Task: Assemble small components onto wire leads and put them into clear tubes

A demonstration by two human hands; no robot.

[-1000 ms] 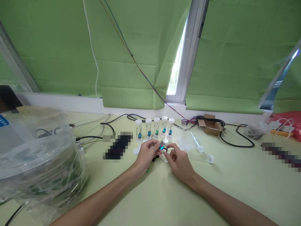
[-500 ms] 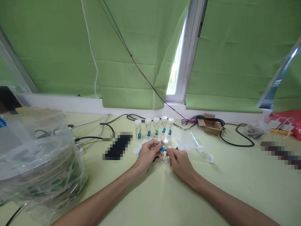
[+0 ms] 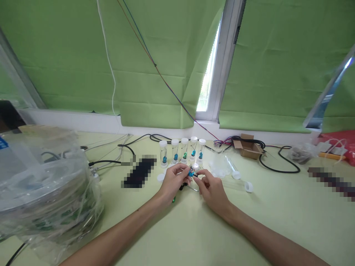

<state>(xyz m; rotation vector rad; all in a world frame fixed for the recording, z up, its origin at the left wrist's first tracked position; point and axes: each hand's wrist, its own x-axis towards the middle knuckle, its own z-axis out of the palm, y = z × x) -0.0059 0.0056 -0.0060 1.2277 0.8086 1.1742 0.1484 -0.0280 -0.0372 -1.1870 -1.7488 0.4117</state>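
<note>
My left hand (image 3: 174,181) is closed, pinching a small blue part (image 3: 191,173) with a black end between thumb and fingers. From the other side my right hand (image 3: 213,187) has its thumb and index finger on the black end of that part. Its exact kind is too small to make out. Just behind the fingers is a white cap (image 3: 195,167). Beneath my left wrist a small green piece (image 3: 173,200) lies on the table, and black bits show partly under that hand.
Several clear capped tubes (image 3: 184,150) with blue or green parts inside stand behind my hands. Clear tubes (image 3: 232,168) lie to the right, near a small cardboard box (image 3: 247,149). A plastic-wrapped reel (image 3: 47,195) fills the left. Black cables (image 3: 280,170) run along the back.
My right fingers have shifted slightly and opened a little around the black end, so more of the blue part shows. The left hand stays nearly still.
</note>
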